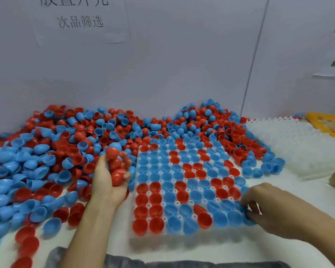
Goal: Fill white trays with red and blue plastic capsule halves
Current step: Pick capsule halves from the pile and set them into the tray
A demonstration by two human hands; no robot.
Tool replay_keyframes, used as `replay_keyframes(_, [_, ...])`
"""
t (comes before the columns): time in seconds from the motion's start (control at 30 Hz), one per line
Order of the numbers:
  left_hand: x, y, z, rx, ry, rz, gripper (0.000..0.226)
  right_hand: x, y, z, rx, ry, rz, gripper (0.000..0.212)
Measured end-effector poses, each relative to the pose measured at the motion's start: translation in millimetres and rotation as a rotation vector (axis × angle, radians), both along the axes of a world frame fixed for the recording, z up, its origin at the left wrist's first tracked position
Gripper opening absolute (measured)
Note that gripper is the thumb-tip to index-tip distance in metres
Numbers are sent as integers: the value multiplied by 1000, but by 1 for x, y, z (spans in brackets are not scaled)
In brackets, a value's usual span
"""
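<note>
Left hand (109, 176) cupped around a clutch of red and blue capsule halves (115, 163), a person works at a white tabletop (211, 246) set against a pale wall (182, 64). Right hand (263, 207) pinches a blue half (248, 219) at the near right edge of the almost filled white tray (174, 205). Loose halves (46, 151) lie heaped to the left and behind; stacked empty trays (290, 144) sit at right beneath posted paper notices (81, 20).
</note>
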State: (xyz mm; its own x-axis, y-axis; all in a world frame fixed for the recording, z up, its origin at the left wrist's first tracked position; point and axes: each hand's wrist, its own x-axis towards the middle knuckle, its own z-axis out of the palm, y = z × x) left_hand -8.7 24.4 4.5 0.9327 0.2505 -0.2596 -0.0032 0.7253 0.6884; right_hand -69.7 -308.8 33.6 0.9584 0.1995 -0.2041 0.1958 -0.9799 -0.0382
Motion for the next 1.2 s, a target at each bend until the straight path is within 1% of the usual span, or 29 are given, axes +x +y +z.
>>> replay_keyframes(0.03, [0,0,0,-15,-3,-3,26,1,-1,3,-1,22,-8,11])
replay_keyframes(0.13, [1,1,-1,-45,-13,-10,26,9,-2,14,-26,30,-11,28])
replay_keyframes(0.2, [1,1,-2,-53,-16,-3,25,21,9,23,-7,-10,9,28])
replay_keyframes(0.23, [1,1,-2,-44,-19,3,24,28,19,28,34,-42,42,26])
replay_keyframes(0.3, [2,0,-4,-1,-30,24,18,43,50,35,198,-97,150,23])
replay_keyframes(0.37, [3,1,-4,53,-82,36,7,57,90,39,484,-117,194,20])
replay_keyframes(0.43, [3,2,-3,116,-160,22,16,70,134,42,735,-130,181,18])
replay_keyframes(0.47, [3,3,-3,167,-200,13,19,75,153,44,832,-110,164,18])
replay_keyframes(0.53, [3,6,-5,315,-252,8,22,84,183,47,1003,57,128,22])
replay_keyframes(0.57, [3,7,-7,395,-262,17,22,87,192,47,1051,152,126,24])
replay_keyframes(0.6, [4,8,-9,465,-266,35,22,90,199,45,1063,206,144,25])
replay_keyframes(0.67, [5,10,-11,519,-265,75,22,94,207,40,1052,214,175,23])
replay_keyframes(0.73, [7,11,-11,479,-251,105,26,98,210,34,1129,237,141,17])
replay_keyframes(0.83, [9,11,-10,392,-219,123,29,101,213,26,1339,350,15,11])
replay_keyframes(1.0, [12,10,-9,263,-183,154,33,102,222,17,1455,353,-93,16])
replay_keyframes(1.1, [13,11,-10,230,-136,197,27,103,222,15,1512,362,-113,20])
replay_keyframes(1.2, [16,11,-12,181,-58,230,7,104,225,13,1520,255,-90,23])
